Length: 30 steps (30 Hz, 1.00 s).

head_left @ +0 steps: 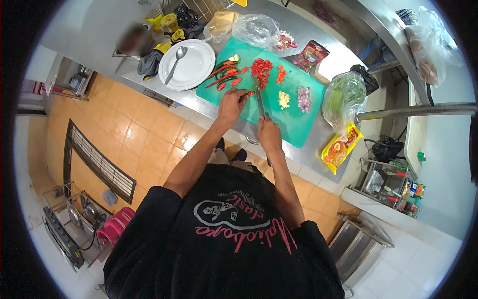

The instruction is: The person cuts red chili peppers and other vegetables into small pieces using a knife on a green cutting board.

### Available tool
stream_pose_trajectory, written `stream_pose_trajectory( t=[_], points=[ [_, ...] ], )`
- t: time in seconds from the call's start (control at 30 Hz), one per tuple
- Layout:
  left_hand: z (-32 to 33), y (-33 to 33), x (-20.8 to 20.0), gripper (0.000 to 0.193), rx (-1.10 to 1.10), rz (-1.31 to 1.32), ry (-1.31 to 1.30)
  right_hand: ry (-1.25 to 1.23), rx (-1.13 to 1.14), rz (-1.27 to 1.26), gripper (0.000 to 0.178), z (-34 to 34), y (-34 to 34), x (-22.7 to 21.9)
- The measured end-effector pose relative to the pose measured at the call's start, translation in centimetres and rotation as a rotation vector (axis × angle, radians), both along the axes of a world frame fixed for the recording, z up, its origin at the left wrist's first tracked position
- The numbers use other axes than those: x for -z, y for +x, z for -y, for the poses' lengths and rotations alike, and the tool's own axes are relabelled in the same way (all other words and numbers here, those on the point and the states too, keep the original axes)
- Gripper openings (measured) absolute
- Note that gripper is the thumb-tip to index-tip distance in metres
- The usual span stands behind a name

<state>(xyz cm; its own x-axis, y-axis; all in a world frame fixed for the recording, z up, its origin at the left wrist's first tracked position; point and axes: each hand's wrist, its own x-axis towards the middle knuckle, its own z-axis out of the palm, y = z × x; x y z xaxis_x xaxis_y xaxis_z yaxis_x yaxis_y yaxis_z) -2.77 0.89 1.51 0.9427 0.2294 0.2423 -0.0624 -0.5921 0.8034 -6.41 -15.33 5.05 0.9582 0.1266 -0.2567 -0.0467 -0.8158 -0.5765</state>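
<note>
My right hand (269, 133) is wrapped round the handle of a kitchen knife (260, 103). Its blade points away from me over the green cutting board (214, 94). Close to the blade's left side, my left hand (231, 105) is closed with its fingertips on a red chili (250, 93) at the near part of the board. Whole red chilies (224, 74) and some dark green ones lie at the board's left. Beyond the blade is a pile of chopped red chili (261, 70). Chopped orange chili (281, 74), minced garlic (284, 99) and diced shallot (303, 98) sit in separate heaps to the right.
A white plate (196, 67) with a spoon (178, 62) stands left of the board. Plastic bags (256, 31) lie behind it. On the right are bagged green vegetables (343, 99) and a yellow noodle packet (342, 148). A metal rail (413, 112) crosses at far right.
</note>
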Motion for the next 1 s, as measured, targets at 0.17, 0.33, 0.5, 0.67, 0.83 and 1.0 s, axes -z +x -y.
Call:
stream_pose_trajectory(
  t=[0.17,0.33,0.5,0.67,0.83,1.0],
  points=[
    [-0.6,0.0,0.7,0.018,0.008,0.027,0.004,-0.06,-0.051,0.058,0.039,0.2,-1.2,-0.9],
    [-0.6,0.3,0.7,0.019,0.016,0.013,0.029,-0.092,-0.064,0.022,0.038,0.0,-3.2,-0.4],
    [-0.5,0.6,1.3,0.017,-0.015,0.018,-0.031,-0.11,-0.073,-0.008,0.039,-0.4,-3.4,-0.3],
    [-0.3,0.9,1.8,0.017,-0.027,-0.003,-0.054,-0.15,-0.061,0.005,0.039,-0.7,-3.2,1.0],
    [-0.2,0.8,1.3,0.017,-0.01,-0.011,-0.036,-0.136,-0.094,0.054,0.039,-1.6,-1.5,1.6],
    [0.0,1.0,1.2,0.017,-0.035,0.005,-0.039,-0.215,-0.018,-0.021,0.032,-0.8,-3.1,0.9]
  ],
)
